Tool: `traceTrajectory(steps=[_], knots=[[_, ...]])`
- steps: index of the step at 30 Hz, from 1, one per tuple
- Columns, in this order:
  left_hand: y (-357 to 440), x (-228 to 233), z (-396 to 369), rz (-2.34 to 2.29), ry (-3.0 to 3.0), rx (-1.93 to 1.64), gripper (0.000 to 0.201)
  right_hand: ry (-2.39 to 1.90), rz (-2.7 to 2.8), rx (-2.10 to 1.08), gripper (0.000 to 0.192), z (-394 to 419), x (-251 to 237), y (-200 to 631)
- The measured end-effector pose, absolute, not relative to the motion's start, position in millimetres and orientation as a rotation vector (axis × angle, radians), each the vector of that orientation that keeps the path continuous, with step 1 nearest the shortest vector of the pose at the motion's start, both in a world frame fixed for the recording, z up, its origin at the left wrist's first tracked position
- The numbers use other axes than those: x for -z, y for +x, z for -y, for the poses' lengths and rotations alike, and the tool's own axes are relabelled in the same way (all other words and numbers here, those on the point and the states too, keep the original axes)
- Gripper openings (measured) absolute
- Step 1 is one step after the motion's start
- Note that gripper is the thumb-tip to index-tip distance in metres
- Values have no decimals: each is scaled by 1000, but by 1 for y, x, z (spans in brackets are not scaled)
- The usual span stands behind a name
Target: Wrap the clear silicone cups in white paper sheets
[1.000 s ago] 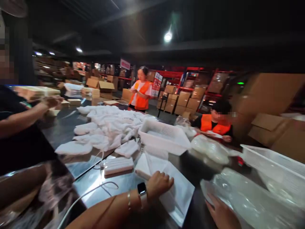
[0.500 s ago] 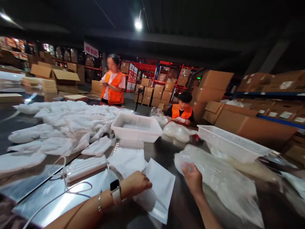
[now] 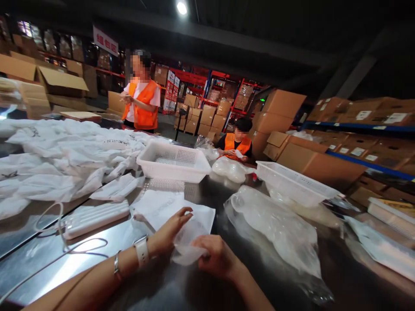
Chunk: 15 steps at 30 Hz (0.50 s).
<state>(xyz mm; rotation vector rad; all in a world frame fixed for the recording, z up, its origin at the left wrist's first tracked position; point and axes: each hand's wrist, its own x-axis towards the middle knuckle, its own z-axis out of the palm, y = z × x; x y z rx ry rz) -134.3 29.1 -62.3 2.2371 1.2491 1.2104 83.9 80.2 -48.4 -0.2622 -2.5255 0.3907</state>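
My right hand (image 3: 218, 258) pinches a crumpled translucent plastic piece (image 3: 186, 248) above the table's near edge. On its left, my left hand (image 3: 170, 231), with a white watch and a bracelet on the wrist, reaches over the same piece with its fingers apart. Beneath and behind the hands lie flat white pouches (image 3: 200, 212). To the right a large clear bag of translucent white items (image 3: 272, 224) rests on the dark, shiny table. Part of the left hand's grip side is hidden by the plastic.
A heap of filled white pouches (image 3: 65, 160) covers the left side. A white power strip (image 3: 97, 219) with its cable lies in front of it. Two white baskets (image 3: 175, 170) (image 3: 292, 183) stand behind. Two people in orange vests (image 3: 144, 103) (image 3: 234, 146) are across the table.
My right hand has come from the clear bag to the left, with the translucent piece in it. My left hand has let go of the white pouch and spread its fingers. The view has shifted.
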Motion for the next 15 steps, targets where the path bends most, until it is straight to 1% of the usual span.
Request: traceTrajectory(steps=[2,5,8,11,13,15], knots=[[-134,69,-34,-1299,2274,-1258,68,-174,2568,-111,30,-87,48,78],[-126,78,-39,-1426,2310,-1215,71,-267,2477,206,29,-97,47,73],[-117,84,-36,-1533,2301,-1199,68,-379,2382,388,26,-96,44,69],[-109,84,-27,-1574,2220,-1258,64,-471,2306,505,23,-88,39,64],[-103,81,-21,-1602,2170,-1275,67,-516,2293,573,23,-82,39,60],[-96,73,-15,-1672,2166,-1211,69,-584,2309,671,22,-76,46,55]])
